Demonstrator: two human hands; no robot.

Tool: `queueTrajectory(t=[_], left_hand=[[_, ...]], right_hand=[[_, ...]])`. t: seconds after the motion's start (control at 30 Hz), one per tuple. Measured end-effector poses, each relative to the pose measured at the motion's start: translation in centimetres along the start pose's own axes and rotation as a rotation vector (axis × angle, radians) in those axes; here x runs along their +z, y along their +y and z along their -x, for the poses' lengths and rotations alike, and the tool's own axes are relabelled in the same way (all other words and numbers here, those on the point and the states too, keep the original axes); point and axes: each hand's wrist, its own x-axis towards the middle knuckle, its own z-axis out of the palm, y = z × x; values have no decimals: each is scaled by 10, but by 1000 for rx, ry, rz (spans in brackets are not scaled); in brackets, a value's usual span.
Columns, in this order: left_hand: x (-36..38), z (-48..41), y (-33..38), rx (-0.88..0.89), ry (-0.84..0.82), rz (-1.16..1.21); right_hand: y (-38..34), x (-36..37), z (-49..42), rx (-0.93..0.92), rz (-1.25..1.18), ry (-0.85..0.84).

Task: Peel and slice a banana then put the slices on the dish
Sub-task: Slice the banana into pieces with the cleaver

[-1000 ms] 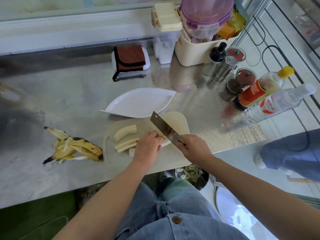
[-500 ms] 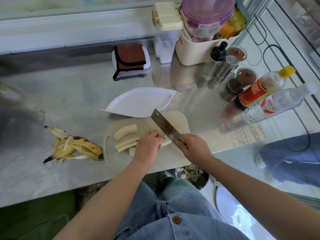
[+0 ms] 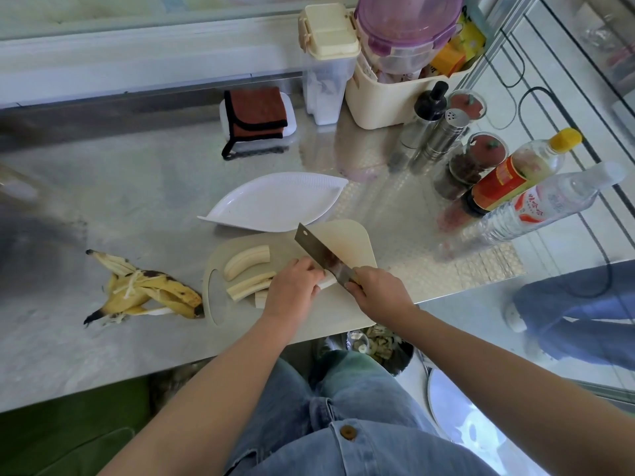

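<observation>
A beige cutting board lies at the counter's front edge. Two long peeled banana pieces rest on its left half. My left hand presses down on a third banana piece, mostly hidden under the fingers. My right hand grips the handle of a cleaver, whose blade rests against that piece right beside my left fingers. The white leaf-shaped dish sits just behind the board, with nothing on it.
The banana peel lies left of the board. Bottles, shakers and spice jars crowd the right side; a cream basket, containers and a brown cloth stand at the back. Another person's legs are at the right.
The cleaver blade has dropped slightly onto the banana piece; both hands stay in nearly the same place on the board.
</observation>
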Motion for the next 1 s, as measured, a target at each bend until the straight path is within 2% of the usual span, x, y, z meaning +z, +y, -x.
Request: queueTrajectory(t=[0.27, 0.87, 1.0], left_hand=[[2, -1, -4, 7, -25, 28], [-1, 1, -1, 5, 1, 34], [0, 2, -2, 7, 4, 34]], right_hand=[[-3, -6, 9, -3, -139, 127], [2, -1, 1, -21, 19, 12], [2, 3, 2, -21, -14, 46]])
